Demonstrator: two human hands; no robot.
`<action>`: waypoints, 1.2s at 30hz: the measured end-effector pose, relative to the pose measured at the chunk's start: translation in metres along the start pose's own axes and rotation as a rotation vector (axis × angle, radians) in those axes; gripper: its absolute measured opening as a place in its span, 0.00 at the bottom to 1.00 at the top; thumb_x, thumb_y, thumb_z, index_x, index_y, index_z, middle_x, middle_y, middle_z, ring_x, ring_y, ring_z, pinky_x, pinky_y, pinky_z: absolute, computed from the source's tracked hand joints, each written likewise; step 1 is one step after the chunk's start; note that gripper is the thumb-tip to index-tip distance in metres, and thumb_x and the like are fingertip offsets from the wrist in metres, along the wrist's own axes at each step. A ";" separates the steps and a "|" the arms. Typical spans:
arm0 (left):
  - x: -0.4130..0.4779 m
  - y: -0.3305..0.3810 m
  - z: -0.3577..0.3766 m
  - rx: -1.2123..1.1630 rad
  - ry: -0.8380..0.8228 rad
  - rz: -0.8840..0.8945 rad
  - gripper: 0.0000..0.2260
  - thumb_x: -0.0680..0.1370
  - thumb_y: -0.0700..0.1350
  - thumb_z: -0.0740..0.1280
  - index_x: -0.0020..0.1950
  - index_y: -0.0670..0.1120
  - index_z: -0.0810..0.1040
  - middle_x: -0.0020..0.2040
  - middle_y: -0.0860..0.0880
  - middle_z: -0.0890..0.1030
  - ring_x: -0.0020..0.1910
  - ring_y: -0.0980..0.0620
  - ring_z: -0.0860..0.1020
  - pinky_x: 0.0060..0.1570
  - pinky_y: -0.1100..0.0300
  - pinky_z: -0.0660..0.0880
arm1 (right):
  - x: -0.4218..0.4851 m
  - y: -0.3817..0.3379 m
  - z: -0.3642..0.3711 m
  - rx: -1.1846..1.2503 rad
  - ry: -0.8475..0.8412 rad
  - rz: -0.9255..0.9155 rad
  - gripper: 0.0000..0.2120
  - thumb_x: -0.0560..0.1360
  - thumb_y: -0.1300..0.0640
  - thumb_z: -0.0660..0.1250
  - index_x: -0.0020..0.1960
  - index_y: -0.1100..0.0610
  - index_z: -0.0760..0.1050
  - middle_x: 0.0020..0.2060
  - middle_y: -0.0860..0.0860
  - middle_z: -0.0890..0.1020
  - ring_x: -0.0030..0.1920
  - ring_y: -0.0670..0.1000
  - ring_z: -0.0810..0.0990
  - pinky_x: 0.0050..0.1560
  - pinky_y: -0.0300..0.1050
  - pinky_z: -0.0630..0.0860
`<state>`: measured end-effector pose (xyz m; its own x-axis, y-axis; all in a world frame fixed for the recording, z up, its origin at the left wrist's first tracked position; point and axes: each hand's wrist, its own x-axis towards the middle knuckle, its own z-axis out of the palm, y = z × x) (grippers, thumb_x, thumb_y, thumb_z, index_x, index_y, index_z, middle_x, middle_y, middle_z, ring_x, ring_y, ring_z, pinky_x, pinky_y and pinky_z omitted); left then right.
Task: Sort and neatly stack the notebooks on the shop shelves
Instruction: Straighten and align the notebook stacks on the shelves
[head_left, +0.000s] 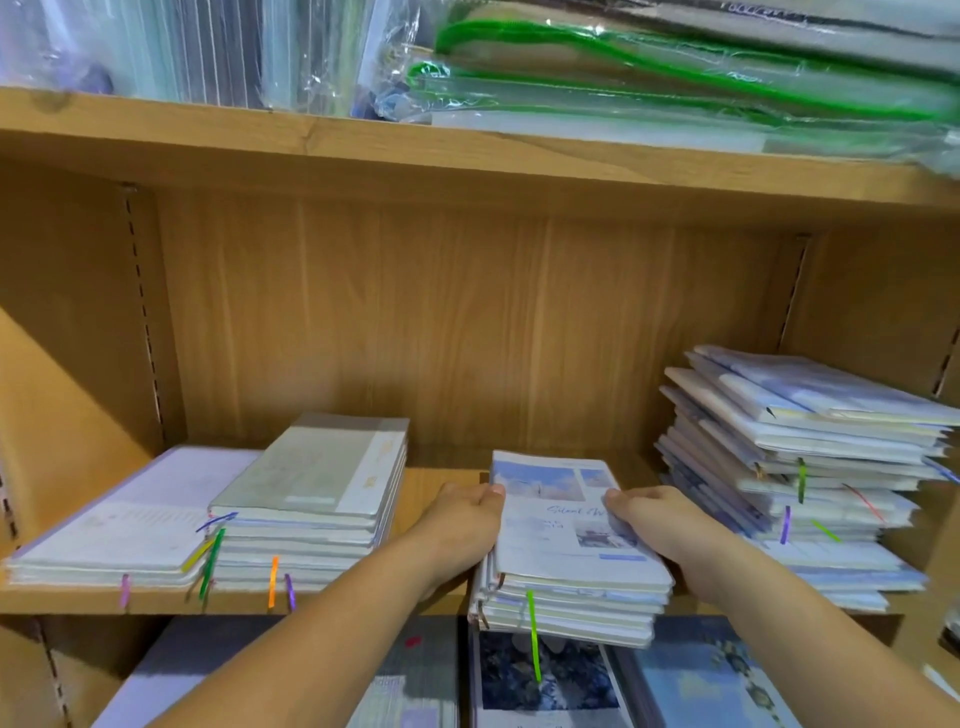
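Observation:
A small stack of pale blue notebooks with a sky-photo cover sits at the middle of the wooden shelf, its front end overhanging the shelf edge. My left hand grips its left side, thumb on the top cover. From the right, my right hand holds the other side, thumb also on the cover. A green ribbon hangs from the stack's front. A grey-green notebook stack stands to the left, a flat white stack beside it, and a tall uneven stack at the right.
The shelf above carries plastic-wrapped folders and green-zipped pouches. Below the shelf edge lie more notebooks with blue covers. Wooden side walls close the compartment left and right. Bare shelf board shows between the middle stack and its neighbours.

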<state>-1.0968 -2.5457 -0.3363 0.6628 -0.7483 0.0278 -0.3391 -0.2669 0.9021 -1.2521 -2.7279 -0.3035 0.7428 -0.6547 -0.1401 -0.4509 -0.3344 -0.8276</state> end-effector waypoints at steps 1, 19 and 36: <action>0.001 0.000 0.000 0.011 0.000 -0.010 0.22 0.86 0.59 0.52 0.70 0.53 0.78 0.75 0.48 0.71 0.72 0.47 0.72 0.75 0.49 0.65 | -0.002 -0.001 0.000 -0.006 -0.006 -0.002 0.25 0.85 0.48 0.59 0.30 0.54 0.65 0.24 0.48 0.73 0.35 0.52 0.77 0.44 0.41 0.71; -0.017 0.006 -0.012 -0.108 -0.087 -0.057 0.19 0.86 0.58 0.55 0.66 0.53 0.81 0.59 0.61 0.84 0.58 0.63 0.77 0.61 0.62 0.68 | -0.032 0.003 -0.001 -0.201 0.079 -0.122 0.23 0.84 0.45 0.58 0.32 0.52 0.69 0.26 0.46 0.74 0.33 0.50 0.72 0.37 0.47 0.65; -0.040 0.007 -0.007 -0.049 -0.015 0.057 0.22 0.86 0.59 0.50 0.54 0.56 0.84 0.52 0.59 0.85 0.55 0.57 0.80 0.54 0.64 0.72 | -0.047 0.012 0.000 -0.024 -0.006 -0.149 0.31 0.83 0.37 0.58 0.26 0.53 0.71 0.32 0.52 0.80 0.39 0.49 0.79 0.44 0.44 0.70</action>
<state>-1.1216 -2.5133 -0.3284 0.6327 -0.7709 0.0735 -0.3428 -0.1937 0.9192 -1.2923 -2.7016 -0.3068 0.8051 -0.5928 -0.0197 -0.3471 -0.4439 -0.8261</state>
